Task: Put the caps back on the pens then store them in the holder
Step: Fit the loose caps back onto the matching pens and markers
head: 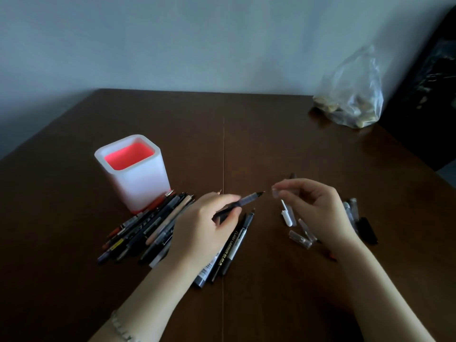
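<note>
Plastic pen [244,201] looks light, stiff and kinda slick, so left hand [204,225] gripping mid-barrel seems smart while right hand [318,208] pinches the tiny clear cap [276,192].

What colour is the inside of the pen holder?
Pinkish red, inside the frosted white pen holder; clearest in the head view.

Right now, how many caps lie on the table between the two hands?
3: a white cap beside the right hand, then an upper clear cap and a lower clear cap near its wrist. The hand may hide more.
</note>
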{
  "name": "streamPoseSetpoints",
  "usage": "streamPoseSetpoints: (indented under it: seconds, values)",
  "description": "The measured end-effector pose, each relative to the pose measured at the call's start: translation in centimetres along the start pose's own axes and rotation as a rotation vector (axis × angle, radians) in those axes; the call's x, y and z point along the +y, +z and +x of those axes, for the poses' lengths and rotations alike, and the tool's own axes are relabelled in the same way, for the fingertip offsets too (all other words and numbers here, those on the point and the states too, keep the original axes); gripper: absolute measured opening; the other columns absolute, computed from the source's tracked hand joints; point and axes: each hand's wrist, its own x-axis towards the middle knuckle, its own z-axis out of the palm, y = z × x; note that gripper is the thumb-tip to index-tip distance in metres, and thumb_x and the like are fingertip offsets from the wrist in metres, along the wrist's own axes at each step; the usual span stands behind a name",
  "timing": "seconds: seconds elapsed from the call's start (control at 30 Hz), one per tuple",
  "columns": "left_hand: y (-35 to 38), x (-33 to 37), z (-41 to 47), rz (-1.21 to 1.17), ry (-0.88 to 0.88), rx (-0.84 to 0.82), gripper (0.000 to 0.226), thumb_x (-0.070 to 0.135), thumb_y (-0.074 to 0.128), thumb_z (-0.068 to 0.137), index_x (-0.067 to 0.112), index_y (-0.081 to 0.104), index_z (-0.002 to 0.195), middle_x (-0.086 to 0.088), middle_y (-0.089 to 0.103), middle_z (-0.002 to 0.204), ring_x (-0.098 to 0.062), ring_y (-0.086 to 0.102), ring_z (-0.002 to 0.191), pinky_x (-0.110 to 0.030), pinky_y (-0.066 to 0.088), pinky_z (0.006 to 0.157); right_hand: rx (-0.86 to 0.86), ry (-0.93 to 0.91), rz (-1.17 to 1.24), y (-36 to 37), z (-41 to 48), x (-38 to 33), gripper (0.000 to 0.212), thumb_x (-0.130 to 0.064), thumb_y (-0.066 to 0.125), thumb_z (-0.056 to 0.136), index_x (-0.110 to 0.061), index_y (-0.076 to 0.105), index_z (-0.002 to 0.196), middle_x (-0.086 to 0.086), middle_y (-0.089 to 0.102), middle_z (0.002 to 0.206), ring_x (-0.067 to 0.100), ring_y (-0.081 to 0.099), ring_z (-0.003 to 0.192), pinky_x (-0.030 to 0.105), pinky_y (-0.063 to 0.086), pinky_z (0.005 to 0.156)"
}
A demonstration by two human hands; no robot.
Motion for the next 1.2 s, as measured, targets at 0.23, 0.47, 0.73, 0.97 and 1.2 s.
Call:
streamPoseSetpoints:
  seconds: [0.23, 0.47, 0.73, 0.97, 1.2]
  values:
    - [-0.2, 0.4, -0.2, 0.017, 0.05, -0.028, 0.025, 0.031, 0.055, 0.08, 0.019, 0.071, 0.095, 0.017, 0.056, 0.074, -0.004, 0.053, 0.064, -0.012, 0.042, 0.054, -0.111, -0.013, -0.016, 0.6, -0.1, 0.3, 0.022, -0.003, 0.067, 0.077, -0.025, 0.067, 0.082, -0.015, 0.073, 0.082, 0.002, 0.067, 0.081, 0.011, 0.05, 0.073]
    - [-0.4, 0.0, -0.4, -0.015, 0.096, -0.01, 0.027, 0.031, 0.058, 0.081, 0.01, 0.072, 0.092, 0.004, 0.068, 0.082, -0.006, 0.056, 0.075, -0.015, 0.045, 0.062, -0.148, 0.008, 0.106, 0.9, -0.4, 0.1, 0.013, -0.016, 0.069, 0.066, -0.019, 0.068, 0.079, -0.013, 0.074, 0.079, 0.001, 0.069, 0.078, 0.01, 0.05, 0.068]
    - [-1.0, -0.1, -0.1, -0.077, -0.028, -0.107, 0.025, 0.039, 0.057, 0.076, 0.024, 0.073, 0.087, 0.02, 0.066, 0.072, 0.0, 0.061, 0.074, -0.013, 0.046, 0.059, -0.176, -0.006, 0.12, 1.6, -0.5, 0.7, 0.019, 0.001, 0.069, 0.071, -0.016, 0.068, 0.076, -0.014, 0.073, 0.074, 0.002, 0.068, 0.076, 0.012, 0.052, 0.071]
    - [-0.8, 1.2, 0.1, -0.147, -0.138, -0.209, 0.012, 0.019, 0.062, 0.086, 0.025, 0.071, 0.09, 0.021, 0.064, 0.065, 0.004, 0.059, 0.067, -0.009, 0.043, 0.056, -0.105, -0.001, 0.071, 2.0, -0.5, 0.3, 0.026, -0.012, 0.07, 0.072, -0.021, 0.062, 0.095, 0.0, 0.072, 0.081, 0.004, 0.067, 0.072, 0.014, 0.051, 0.063]
    - [-0.2, 4.5, -1.5, 0.204, -0.017, -0.242, 0.016, 0.035, 0.054, 0.088, 0.026, 0.062, 0.099, 0.01, 0.063, 0.077, -0.004, 0.052, 0.063, -0.01, 0.034, 0.05, 0.003, 0.112, -0.159, 0.2, -0.4, -0.5, 0.017, -0.019, 0.065, 0.082, -0.015, 0.064, 0.099, 0.003, 0.072, 0.079, 0.005, 0.061, 0.057, 0.015, 0.05, 0.055]
